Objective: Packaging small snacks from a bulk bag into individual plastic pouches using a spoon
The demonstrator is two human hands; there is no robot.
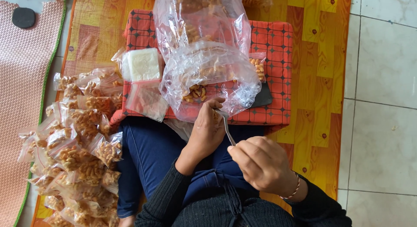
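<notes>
Two hands busy: my left hand (207,129) pinches a small snack packet (216,116) under the big clear bag (210,79), my right hand (260,164) grips a metal spoon (226,128).

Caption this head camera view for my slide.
Left hand at a large snack-filled plastic bag, right hand holding a spoon.

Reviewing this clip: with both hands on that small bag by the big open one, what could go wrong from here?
1. The large clear plastic bag of fried snacks lies open on the red checked cushion; a nudge from the left hand might spill pieces.
2. The thin clear strip pinched by the right hand looks taut and could tear or slip.
3. The heap of small filled packets beside the knee could slide.
</notes>
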